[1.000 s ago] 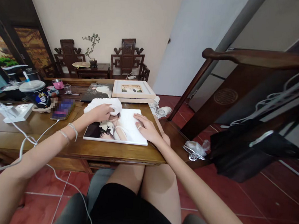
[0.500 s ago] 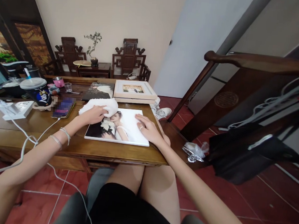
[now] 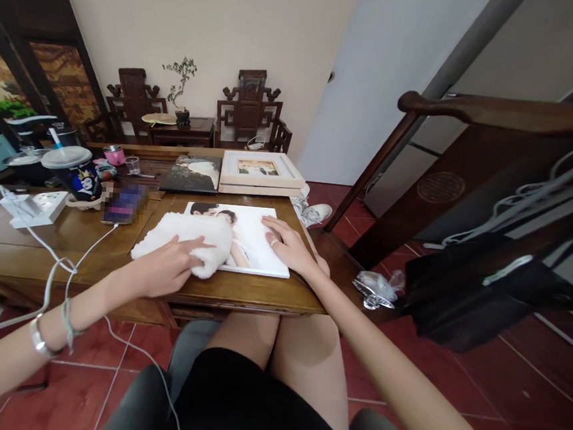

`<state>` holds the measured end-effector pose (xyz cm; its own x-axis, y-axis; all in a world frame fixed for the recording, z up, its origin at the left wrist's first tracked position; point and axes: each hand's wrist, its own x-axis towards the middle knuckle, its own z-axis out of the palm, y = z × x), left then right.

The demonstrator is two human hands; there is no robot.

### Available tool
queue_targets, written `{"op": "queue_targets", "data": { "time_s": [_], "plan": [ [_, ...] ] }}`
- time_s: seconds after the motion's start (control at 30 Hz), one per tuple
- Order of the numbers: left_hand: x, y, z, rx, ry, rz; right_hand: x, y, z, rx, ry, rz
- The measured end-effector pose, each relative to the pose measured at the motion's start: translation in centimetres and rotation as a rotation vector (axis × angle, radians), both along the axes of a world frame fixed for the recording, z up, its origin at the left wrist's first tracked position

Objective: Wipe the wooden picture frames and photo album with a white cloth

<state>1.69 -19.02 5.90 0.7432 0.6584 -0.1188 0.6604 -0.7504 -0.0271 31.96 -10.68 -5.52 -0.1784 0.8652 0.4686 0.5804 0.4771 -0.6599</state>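
Note:
A white photo panel (image 3: 259, 253) with a printed picture of two people lies flat on the wooden table (image 3: 239, 292). Over its left part is a fluffy white cloth (image 3: 164, 232), which covers the lower left of the picture and hangs past the panel's edge. My left hand (image 3: 174, 265) grips this cloth from above, fingers pressed into it. On the panel's right side rests my right hand (image 3: 286, 245), open, with its fingers stretched out flat and a ring on one finger.
Behind the panel lie a dark photo panel (image 3: 192, 174) and a pale framed picture (image 3: 262, 185). To the left are a phone (image 3: 124, 206) on a cable, a lidded cup (image 3: 77, 173) and a white power strip (image 3: 49, 209). A wooden chair (image 3: 409, 185) stands at right.
My left hand has drawn the cloth down and toward me across the panel's left side. The picture's upper left is now uncovered. My right hand stays in place on the panel.

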Motion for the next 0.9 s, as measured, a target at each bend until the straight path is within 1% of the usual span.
{"op": "queue_targets", "data": {
  "time_s": [0.07,0.13,0.27,0.37,0.43,0.5,0.6,0.67,0.73,0.9],
  "plan": [
    [0.2,2.7,0.0,0.005,-0.022,0.011,0.0,0.0,0.0,-0.001,0.003,-0.001],
    [0.5,6.0,-0.1,0.021,-0.061,0.016,0.1,0.0,-0.1,-0.004,0.013,0.008],
    [0.6,12.0,-0.6,0.099,-0.105,0.055,0.2,0.0,-0.1,-0.006,0.019,0.012],
    [0.5,14.6,-1.2,0.14,-0.136,0.102,0.2,-0.1,0.0,-0.011,0.02,0.012],
    [0.5,15.1,-1.4,0.15,-0.138,0.126,0.2,-0.1,0.0,-0.012,0.019,0.013],
    [0.6,14.6,-1.6,0.153,-0.127,0.131,0.1,-0.1,0.0,-0.009,0.015,0.011],
    [0.5,12.1,-1.7,0.155,-0.112,0.111,0.1,-0.1,0.0,-0.006,0.002,0.005],
    [0.1,9.5,-1.8,0.14,-0.088,0.105,0.1,-0.1,-0.1,-0.002,-0.006,0.004],
    [-0.4,6.3,-1.7,0.107,-0.039,0.112,0.1,-0.1,-0.1,0.003,-0.004,0.004],
    [-1.6,-1.9,-1.4,0.016,-0.005,0.053,0.2,0.1,-0.2,0.004,0.016,0.011]
  ]
}}
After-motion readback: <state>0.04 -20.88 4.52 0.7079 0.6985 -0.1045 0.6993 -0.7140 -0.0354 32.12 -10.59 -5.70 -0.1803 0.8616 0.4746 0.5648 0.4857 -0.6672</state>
